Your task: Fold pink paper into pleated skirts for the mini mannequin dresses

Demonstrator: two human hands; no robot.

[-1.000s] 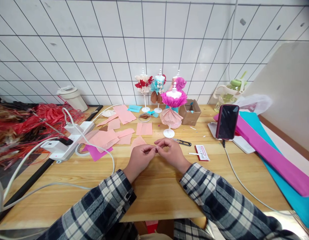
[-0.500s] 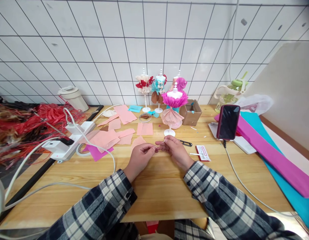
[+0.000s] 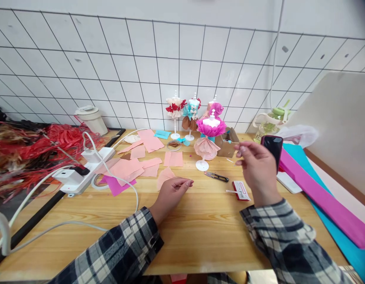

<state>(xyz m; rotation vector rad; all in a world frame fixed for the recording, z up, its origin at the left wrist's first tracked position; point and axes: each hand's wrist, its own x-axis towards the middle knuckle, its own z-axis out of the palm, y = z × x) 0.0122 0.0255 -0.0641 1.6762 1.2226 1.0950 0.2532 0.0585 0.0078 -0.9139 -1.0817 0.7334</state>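
Note:
My left hand [image 3: 173, 194] hovers low over the table, thumb and forefinger pinched together; anything between them is too small to name. Just behind it lies a pleated pink paper piece [image 3: 164, 176]. Raised in front of the phone [image 3: 273, 149] is my right hand [image 3: 257, 167], its fingers curled and thumb pressed to fingertip near the cardboard box [image 3: 226, 146]. What it may hold cannot be made out. Between the hands, farther back, a small white dress form [image 3: 211, 123] wears a magenta paper collar and a pink pleated paper skirt [image 3: 206, 146]. Thread snips [image 3: 217, 176] lie in front of it.
Behind stand dress forms [image 3: 175, 108] in paper outfits. Pink paper pieces [image 3: 127, 169] and a tape roll [image 3: 99, 182] lie left, beside a power strip [image 3: 89, 171] with cables. A red-and-white packet [image 3: 241, 191] and long coloured paper sheets [image 3: 324, 193] are on the right.
My hands have come apart: the right one rose and moved right, while the left stayed near its place. The thin strip between them no longer shows. The view has tilted up slightly.

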